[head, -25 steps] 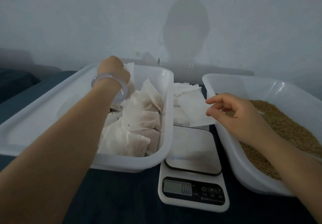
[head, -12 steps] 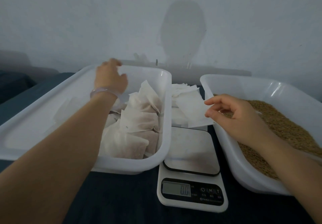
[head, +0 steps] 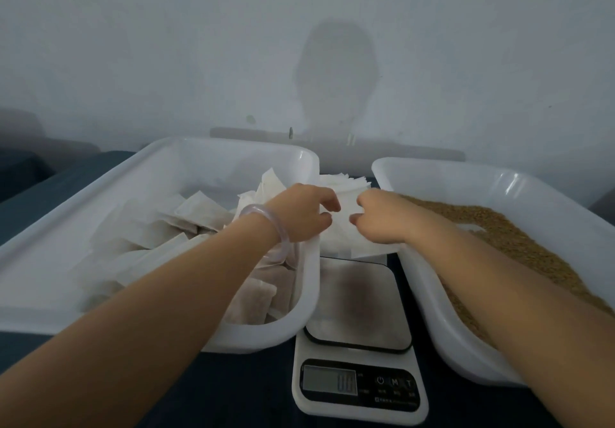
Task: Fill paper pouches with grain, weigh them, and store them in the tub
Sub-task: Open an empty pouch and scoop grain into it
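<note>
Two hands are meeting over the gap between the tubs, and I am watching them share one empty pouch [head: 342, 238]. The left hand [head: 299, 216], with a clear bangle [head: 283, 233] on its wrist, is pinching the pouch's left edge with curled fingers. The right hand [head: 382, 219] is pinching the right edge the same way. The pouch is hanging with its flat face toward me, its lower edge pointing down at the far end of the scale [head: 357, 301]. The hands are covering too much of it for me to tell its long axis. Just behind it a loose stack of empty pouches [head: 346, 181] is lying between the tubs. The left tub [head: 233, 161] is holding a heap of filled pouches [head: 186, 224], lying at all angles and crowding its right side. The right tub [head: 466, 188] is holding brown grain [head: 532, 244], and the right forearm is crossing over it. The scale's display is showing digits I cannot read.
</note>
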{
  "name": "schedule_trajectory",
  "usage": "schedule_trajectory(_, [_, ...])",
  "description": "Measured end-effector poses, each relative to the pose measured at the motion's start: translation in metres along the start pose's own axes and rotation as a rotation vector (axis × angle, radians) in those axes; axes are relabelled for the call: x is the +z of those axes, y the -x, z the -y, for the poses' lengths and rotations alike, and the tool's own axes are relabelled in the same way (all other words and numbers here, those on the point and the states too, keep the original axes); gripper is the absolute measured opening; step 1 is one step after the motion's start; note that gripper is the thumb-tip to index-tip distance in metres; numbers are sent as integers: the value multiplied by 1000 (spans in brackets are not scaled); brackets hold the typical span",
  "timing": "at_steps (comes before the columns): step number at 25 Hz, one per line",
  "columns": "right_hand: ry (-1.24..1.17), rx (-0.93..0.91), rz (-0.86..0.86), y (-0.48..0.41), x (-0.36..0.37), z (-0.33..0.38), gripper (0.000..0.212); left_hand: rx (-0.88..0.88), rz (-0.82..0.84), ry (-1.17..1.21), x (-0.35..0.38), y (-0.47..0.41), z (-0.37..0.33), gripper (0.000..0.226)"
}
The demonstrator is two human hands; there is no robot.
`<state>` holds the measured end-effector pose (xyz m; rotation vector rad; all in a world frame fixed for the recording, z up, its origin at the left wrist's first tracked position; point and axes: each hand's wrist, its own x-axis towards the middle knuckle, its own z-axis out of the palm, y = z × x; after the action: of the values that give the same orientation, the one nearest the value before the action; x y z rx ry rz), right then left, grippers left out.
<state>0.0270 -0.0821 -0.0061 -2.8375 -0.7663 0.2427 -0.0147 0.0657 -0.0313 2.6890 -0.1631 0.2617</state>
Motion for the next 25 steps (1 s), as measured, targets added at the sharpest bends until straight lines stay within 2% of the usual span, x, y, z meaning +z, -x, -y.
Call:
schedule_trajectory(2, [186,109,125,-33,12,8,14,15,-19,1,1,3,-2,30])
schedule_trajectory(4, [284,195,226,-55,31,2,32,52,-28,-9,3,4,1,28])
schedule_trajectory(6, [278,248,233,-63,43,-7,35,91,-27,-16,6,2,5,27])
schedule_trajectory(9, [258,298,201,-62,43,-11,35,110,-17,-6,7,-1,7,27])
schedule_trajectory(11, [233,269,151,-58,41,-11,33,92,-18,10,7,-2,6,27])
schedule_trajectory(15, [6,201,-42,-45,19,7,28,67,-29,41,7,0,7,32])
schedule_trajectory(17, [-211,193,-104,-33,-10,9,17,78,-23,72,7,1,7,52])
schedule_trajectory(19, [-752,208,-71,-12,-32,-7,15,163,-61,62,3,4,5,92])
schedule_trajectory(21, [-1280,217,13,13,-39,-26,21,288,-117,43,-3,8,-8,116])
schedule_trajectory(23, [-1625,181,19,29,-33,-38,23,355,-168,205,-6,10,-35,116])
schedule_trajectory(25, [-1799,120,8,32,-26,-42,25,300,-250,438,-5,6,-59,91])
